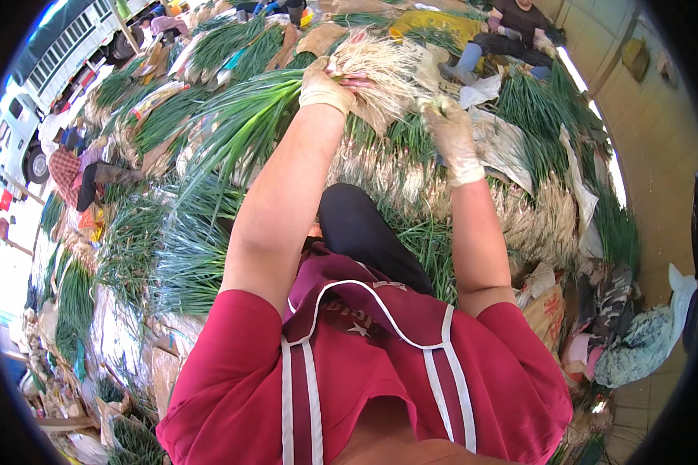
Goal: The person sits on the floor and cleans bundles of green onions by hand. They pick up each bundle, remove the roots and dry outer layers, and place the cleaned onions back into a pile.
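My left hand (326, 90), in a pale glove, grips a bunch of green onions (256, 107) near the reddish bulbs. Its long green leaves fan out to the left, and its pale roots spread to the right. Just right of the root tips is my right hand (447, 128), also in a pale, soiled glove, with its fingers bent. Whether it holds anything cannot be made out. Under both hands lies a long row of green onions (410, 168) with the roots showing.
Heaps of green onions (192, 261) and sacks (500, 142) cover the ground around me. A person in blue boots (517, 32) sits at the upper right, near a wall (657, 145). Another person in a checked shirt (67, 174) sits at the left, with a truck (17, 122) behind.
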Action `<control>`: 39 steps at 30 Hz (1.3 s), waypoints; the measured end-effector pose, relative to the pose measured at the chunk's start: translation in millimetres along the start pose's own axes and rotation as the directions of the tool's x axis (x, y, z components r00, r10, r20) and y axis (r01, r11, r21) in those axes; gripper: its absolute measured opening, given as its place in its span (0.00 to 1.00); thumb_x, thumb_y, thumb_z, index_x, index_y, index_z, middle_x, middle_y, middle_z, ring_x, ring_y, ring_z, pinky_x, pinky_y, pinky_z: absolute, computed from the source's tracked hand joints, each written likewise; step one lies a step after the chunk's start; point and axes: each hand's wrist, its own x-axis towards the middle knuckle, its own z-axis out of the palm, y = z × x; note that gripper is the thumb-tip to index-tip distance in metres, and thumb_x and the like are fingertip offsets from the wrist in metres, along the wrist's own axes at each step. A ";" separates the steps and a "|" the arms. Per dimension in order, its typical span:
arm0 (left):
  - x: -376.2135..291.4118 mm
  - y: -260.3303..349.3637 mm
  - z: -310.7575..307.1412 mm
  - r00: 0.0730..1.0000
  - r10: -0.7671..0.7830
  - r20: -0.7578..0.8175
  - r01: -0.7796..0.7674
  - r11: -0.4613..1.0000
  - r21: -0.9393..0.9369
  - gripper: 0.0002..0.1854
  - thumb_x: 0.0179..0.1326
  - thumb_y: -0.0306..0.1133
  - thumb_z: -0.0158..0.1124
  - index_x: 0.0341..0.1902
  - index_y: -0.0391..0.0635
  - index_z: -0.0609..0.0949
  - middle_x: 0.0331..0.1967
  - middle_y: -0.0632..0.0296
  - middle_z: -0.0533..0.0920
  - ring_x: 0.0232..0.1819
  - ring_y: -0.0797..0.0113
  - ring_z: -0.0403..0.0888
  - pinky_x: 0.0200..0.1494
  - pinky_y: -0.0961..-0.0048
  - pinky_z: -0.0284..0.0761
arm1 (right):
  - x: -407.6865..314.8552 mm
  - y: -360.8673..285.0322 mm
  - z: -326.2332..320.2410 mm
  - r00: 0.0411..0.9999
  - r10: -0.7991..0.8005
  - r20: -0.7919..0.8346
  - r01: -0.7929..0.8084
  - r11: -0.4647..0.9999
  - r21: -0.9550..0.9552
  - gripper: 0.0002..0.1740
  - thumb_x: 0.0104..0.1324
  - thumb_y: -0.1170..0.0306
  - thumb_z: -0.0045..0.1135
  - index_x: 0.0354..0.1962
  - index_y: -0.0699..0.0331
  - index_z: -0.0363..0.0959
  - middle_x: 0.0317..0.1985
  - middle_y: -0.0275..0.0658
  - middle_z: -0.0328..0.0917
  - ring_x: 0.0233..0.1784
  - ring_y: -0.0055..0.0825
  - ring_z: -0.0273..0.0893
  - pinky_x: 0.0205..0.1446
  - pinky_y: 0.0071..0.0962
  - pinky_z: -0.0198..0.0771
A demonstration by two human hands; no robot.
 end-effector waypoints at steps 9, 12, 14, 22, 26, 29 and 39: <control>23.9 24.8 -48.8 0.992 0.057 -0.110 -0.038 0.985 0.167 0.16 0.65 0.44 0.52 0.33 0.42 0.74 0.27 0.40 0.81 0.20 0.35 0.77 0.19 0.44 0.70 | -42.9 -23.4 -19.8 0.977 0.106 0.187 -0.191 0.826 0.530 0.08 0.69 0.76 0.50 0.43 0.64 0.77 0.33 0.31 0.81 0.26 0.11 0.65 0.33 0.14 0.65; 2.2 42.6 -51.7 0.996 0.018 -0.087 -0.003 0.985 0.170 0.15 0.65 0.44 0.51 0.33 0.43 0.75 0.30 0.45 0.82 0.25 0.40 0.80 0.29 0.44 0.75 | -46.5 9.5 -62.1 0.902 0.078 0.424 -0.240 0.908 0.344 0.11 0.69 0.75 0.50 0.46 0.65 0.75 0.35 0.35 0.80 0.33 0.17 0.72 0.40 0.19 0.70; 21.7 44.3 -75.0 0.989 -0.024 0.147 0.028 0.999 -0.027 0.14 0.65 0.42 0.51 0.38 0.43 0.77 0.34 0.53 0.82 0.37 0.51 0.80 0.44 0.50 0.76 | -57.8 79.2 -81.3 0.919 0.051 0.390 -0.134 0.972 0.191 0.13 0.68 0.72 0.50 0.48 0.66 0.75 0.41 0.39 0.79 0.42 0.26 0.76 0.49 0.25 0.70; -18.7 11.4 -99.0 0.993 -0.009 0.121 0.024 0.992 -0.122 0.05 0.58 0.26 0.55 0.31 0.37 0.78 0.23 0.53 0.80 0.23 0.60 0.78 0.28 0.61 0.77 | -60.8 114.1 -60.4 0.913 -0.261 0.313 0.407 0.629 -0.663 0.23 0.73 0.66 0.45 0.61 0.69 0.64 0.61 0.47 0.68 0.62 0.38 0.67 0.64 0.32 0.60; -18.0 19.7 -136.0 0.989 0.106 0.101 -0.116 0.987 0.107 0.03 0.54 0.21 0.59 0.28 0.34 0.80 0.22 0.53 0.82 0.16 0.69 0.75 0.16 0.73 0.69 | -34.7 32.3 22.8 0.926 -0.110 0.361 0.261 0.878 -0.401 0.26 0.73 0.70 0.44 0.66 0.67 0.58 0.69 0.44 0.58 0.66 0.37 0.64 0.69 0.31 0.58; -42.6 56.4 -164.8 0.932 0.239 0.271 -0.287 0.946 0.152 0.04 0.53 0.20 0.60 0.28 0.33 0.83 0.21 0.53 0.83 0.11 0.75 0.72 0.11 0.81 0.63 | -17.1 48.7 48.8 0.903 0.117 0.414 0.005 0.959 -0.282 0.25 0.73 0.73 0.42 0.66 0.68 0.56 0.71 0.43 0.55 0.67 0.36 0.64 0.72 0.32 0.54; -84.8 191.7 -430.5 0.909 0.417 0.004 -0.396 0.859 0.326 0.22 0.51 0.30 0.72 0.51 0.40 0.80 0.39 0.55 0.85 0.35 0.68 0.84 0.45 0.73 0.80 | -40.3 251.2 11.9 0.727 0.408 0.552 0.186 0.657 -0.730 0.26 0.66 0.65 0.52 0.58 0.73 0.67 0.57 0.59 0.70 0.65 0.48 0.65 0.70 0.38 0.57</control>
